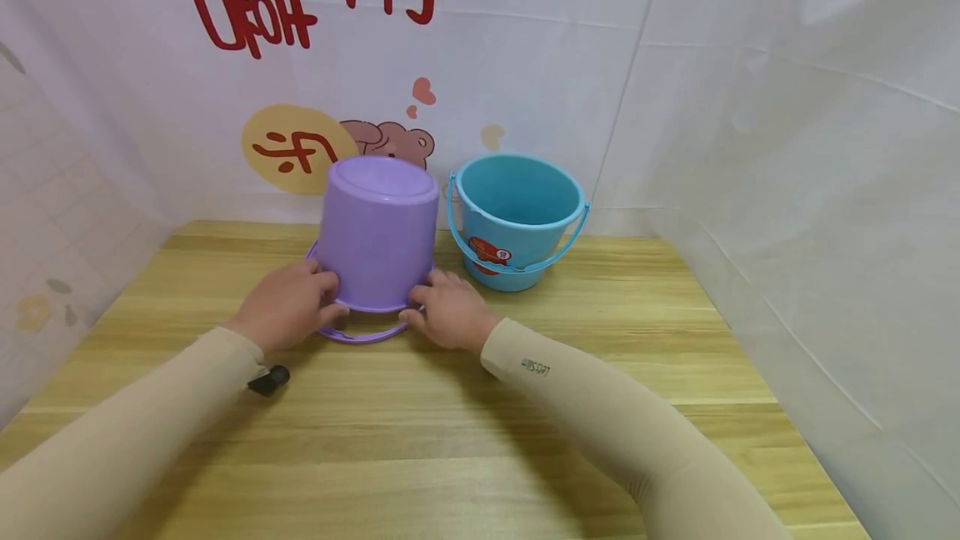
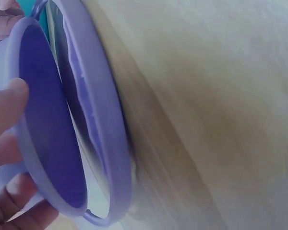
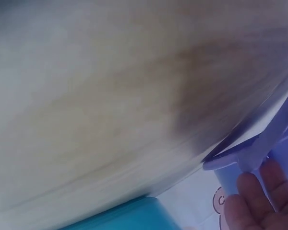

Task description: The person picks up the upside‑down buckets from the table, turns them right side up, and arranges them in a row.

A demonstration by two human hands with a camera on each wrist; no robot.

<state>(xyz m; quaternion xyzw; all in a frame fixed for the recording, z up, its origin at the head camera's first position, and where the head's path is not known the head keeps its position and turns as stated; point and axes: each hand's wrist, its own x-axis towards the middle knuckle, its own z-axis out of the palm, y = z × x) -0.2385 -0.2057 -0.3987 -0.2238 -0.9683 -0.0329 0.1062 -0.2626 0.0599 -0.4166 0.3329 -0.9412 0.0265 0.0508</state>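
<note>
A purple bucket (image 1: 378, 232) is upside down, its base facing up and its mouth facing down. My left hand (image 1: 288, 304) grips the rim on the left side; the left wrist view shows the thumb over the rim edge and fingers around the outside wall (image 2: 24, 139). On the opposite side my right hand (image 1: 453, 311) holds the rim, its fingers (image 3: 273, 184) against the outer wall in the right wrist view. The purple handle (image 1: 363, 339) hangs below the rim toward me. In the left wrist view, the bucket's mouth stands tilted, with the handle (image 2: 108, 103) beyond it.
Just right of the purple bucket, a light blue bucket (image 1: 517, 244) stands upright, its handle folded down in front and a red label on its side. Behind both is a white printed curtain (image 1: 540, 48). The wooden table (image 1: 420, 465) extends toward me.
</note>
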